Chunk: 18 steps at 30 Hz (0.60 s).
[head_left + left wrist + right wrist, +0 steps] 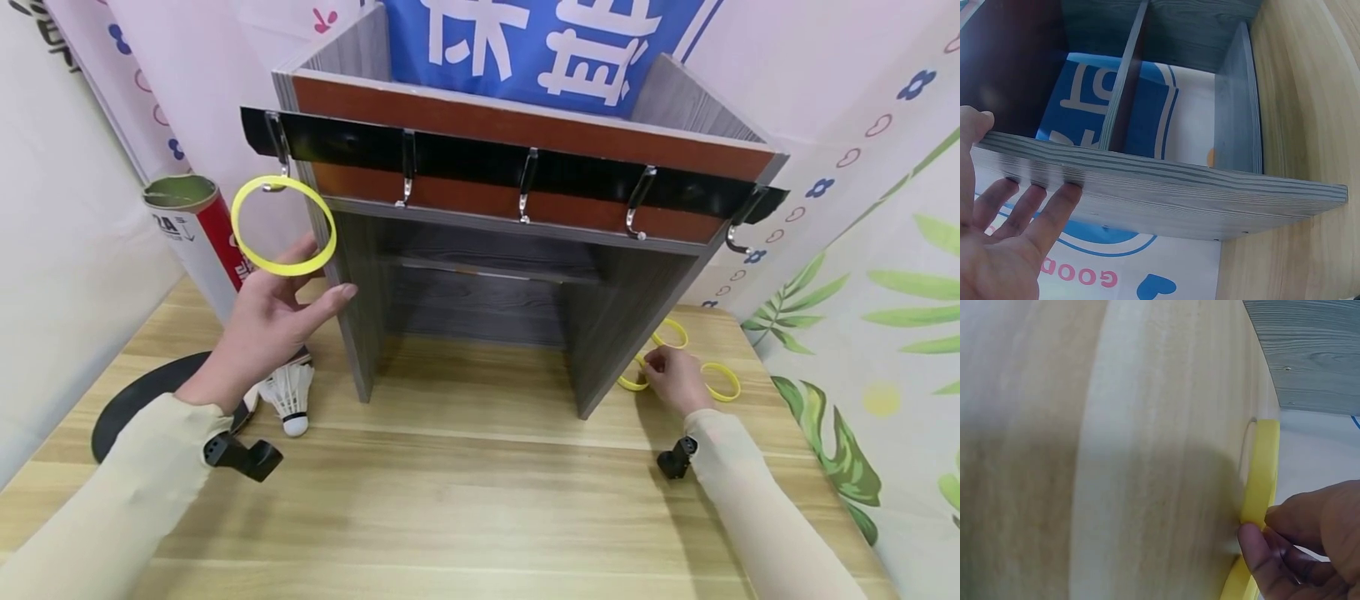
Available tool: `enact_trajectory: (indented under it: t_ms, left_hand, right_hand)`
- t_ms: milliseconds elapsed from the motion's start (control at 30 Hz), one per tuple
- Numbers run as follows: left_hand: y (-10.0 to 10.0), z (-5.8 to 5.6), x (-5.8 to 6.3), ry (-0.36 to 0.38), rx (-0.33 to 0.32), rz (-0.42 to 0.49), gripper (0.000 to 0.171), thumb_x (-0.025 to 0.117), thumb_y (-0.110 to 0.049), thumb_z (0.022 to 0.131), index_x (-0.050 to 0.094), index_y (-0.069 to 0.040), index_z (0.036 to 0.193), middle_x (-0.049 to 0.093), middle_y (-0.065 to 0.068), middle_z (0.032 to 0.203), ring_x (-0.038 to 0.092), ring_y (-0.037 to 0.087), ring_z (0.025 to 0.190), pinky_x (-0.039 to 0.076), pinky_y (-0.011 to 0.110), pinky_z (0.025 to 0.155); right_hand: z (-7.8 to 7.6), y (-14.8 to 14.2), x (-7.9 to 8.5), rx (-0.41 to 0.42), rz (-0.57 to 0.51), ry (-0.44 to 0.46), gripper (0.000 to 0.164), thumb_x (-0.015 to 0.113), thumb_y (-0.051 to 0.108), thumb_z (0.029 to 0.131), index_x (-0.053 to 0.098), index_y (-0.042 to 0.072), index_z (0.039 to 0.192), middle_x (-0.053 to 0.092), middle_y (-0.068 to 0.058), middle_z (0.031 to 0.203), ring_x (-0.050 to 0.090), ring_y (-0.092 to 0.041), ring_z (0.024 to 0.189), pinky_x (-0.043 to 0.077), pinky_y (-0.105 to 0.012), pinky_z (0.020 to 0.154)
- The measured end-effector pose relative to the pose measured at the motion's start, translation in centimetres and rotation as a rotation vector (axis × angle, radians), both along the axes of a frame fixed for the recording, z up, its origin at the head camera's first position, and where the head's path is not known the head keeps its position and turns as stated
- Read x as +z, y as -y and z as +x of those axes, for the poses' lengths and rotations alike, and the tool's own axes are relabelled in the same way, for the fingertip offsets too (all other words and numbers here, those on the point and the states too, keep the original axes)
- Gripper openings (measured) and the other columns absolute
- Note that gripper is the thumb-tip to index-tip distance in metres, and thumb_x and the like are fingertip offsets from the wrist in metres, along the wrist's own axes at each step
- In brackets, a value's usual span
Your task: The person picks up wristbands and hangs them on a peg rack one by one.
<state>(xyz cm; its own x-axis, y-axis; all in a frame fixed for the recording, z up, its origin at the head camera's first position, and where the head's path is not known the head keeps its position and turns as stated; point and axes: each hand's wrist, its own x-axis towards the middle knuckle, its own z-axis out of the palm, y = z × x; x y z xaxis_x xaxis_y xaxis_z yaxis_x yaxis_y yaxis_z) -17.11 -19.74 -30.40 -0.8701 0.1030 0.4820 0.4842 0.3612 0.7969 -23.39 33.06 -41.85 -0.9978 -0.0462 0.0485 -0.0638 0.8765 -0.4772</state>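
Note:
A grey wooden shelf (480, 304) stands on the table, with a black hook rail (465, 158) across its brown front board. One yellow ring (288, 269) hangs from the leftmost hook, overlapping my left hand (277, 308) in the head view. That hand holds the shelf's left side panel (1166, 178), thumb at the front edge and fingertips against the outer face. To the right of the shelf, my right hand (675, 379) pinches a yellow ring (1261, 465) low at the tabletop. Other yellow rings (722, 382) lie around it.
Left of the shelf stand a shuttlecock tube (198, 242) and a white shuttlecock (288, 392), beside a black paddle (135, 400) partly under my left forearm. The wooden table (450, 500) extends in front. Printed curtains (847, 250) enclose the back and sides.

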Motion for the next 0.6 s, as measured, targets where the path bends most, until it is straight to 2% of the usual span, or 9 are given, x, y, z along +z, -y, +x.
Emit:
enact_trajectory:
  t_ms: [133, 300, 600]
  left_hand:
    - [0.02, 0.02, -0.04, -0.002, -0.001, 0.003, 0.070, 0.073, 0.004, 0.093, 0.050, -0.012, 0.156, 0.047, 0.010, 0.165, 0.046, 0.032, 0.151, 0.047, 0.011, 0.109]
    - [0.00, 0.07, -0.04, 0.005, -0.005, 0.007, 0.070, 0.072, 0.003, 0.094, 0.048, -0.013, 0.158, 0.045, 0.009, 0.166, 0.044, 0.032, 0.153, 0.046, 0.008, 0.107]
    - [-0.11, 0.06, -0.02, 0.003, 0.002, 0.003, 0.070, 0.073, 0.003, 0.093, 0.049, -0.012, 0.157, 0.046, 0.010, 0.165, 0.046, 0.034, 0.151, 0.047, 0.008, 0.105]
  right_hand:
    - [-0.14, 0.15, -0.11, -0.007, 0.029, 0.012, 0.022, 0.060, 0.002, 0.097, 0.067, -0.013, 0.112, 0.071, -0.027, 0.100, 0.065, -0.030, 0.085, 0.051, -0.029, 0.070]
    - [-0.20, 0.31, -0.14, -0.015, 0.050, 0.013, 0.022, 0.059, 0.001, 0.096, 0.067, -0.013, 0.112, 0.070, -0.026, 0.098, 0.063, -0.031, 0.084, 0.051, -0.033, 0.071]
    - [-0.07, 0.43, -0.24, -0.012, 0.056, -0.017, 0.022, 0.058, -0.002, 0.094, 0.067, -0.015, 0.109, 0.071, -0.031, 0.103, 0.066, -0.037, 0.088, 0.057, -0.047, 0.080]
